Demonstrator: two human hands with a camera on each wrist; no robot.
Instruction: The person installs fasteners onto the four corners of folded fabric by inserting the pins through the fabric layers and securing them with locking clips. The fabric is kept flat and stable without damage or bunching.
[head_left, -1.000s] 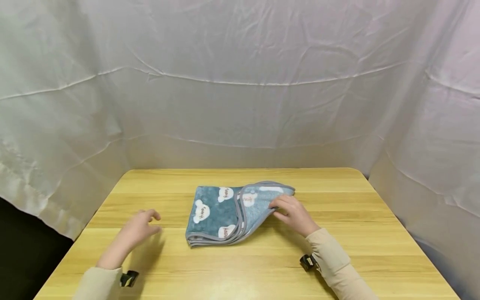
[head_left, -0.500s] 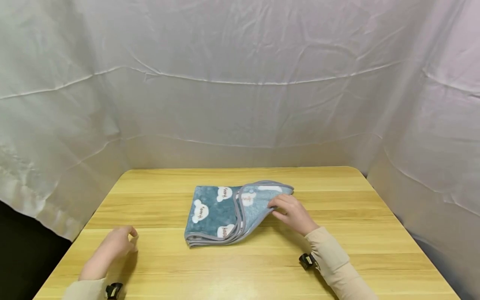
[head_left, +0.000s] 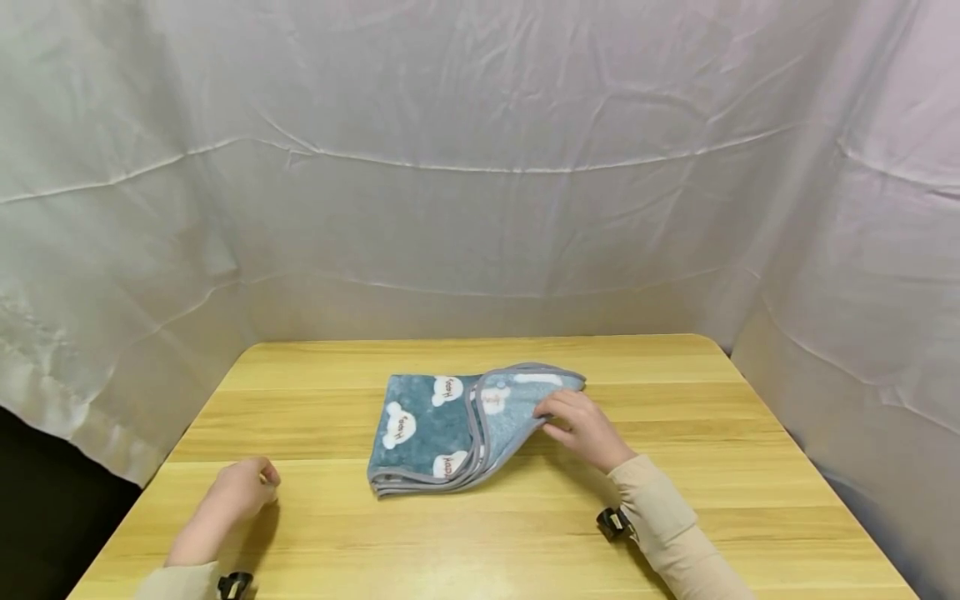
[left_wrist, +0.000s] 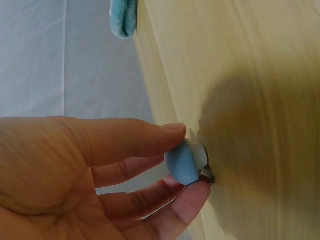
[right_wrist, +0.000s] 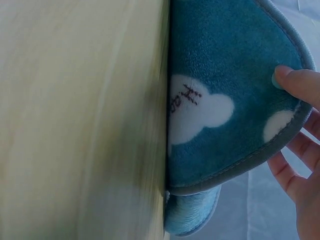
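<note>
A folded teal blanket with white bear-head prints and grey binding lies mid-table, its right part turned over to show a paler side. My right hand pinches the blanket's raised right edge; the right wrist view shows the thumb on the teal face and fingers behind. Left of the blanket, my left hand is low over the table, apart from the cloth. Between its thumb and fingers it pinches a small rounded light-blue piece with a whitish part, close to the wood. Its kind is unclear; the head view hides most of it.
The light wooden table has rounded far corners. Pale grey cloth hangs behind it and on both sides. A dark area lies beyond the table's left edge. Both sleeves are beige, with a small black device at each wrist.
My left hand has moved left and down, away from the blanket, and its spread fingers have closed together. The right hand keeps its pinch on the blanket edge, almost unmoved.
</note>
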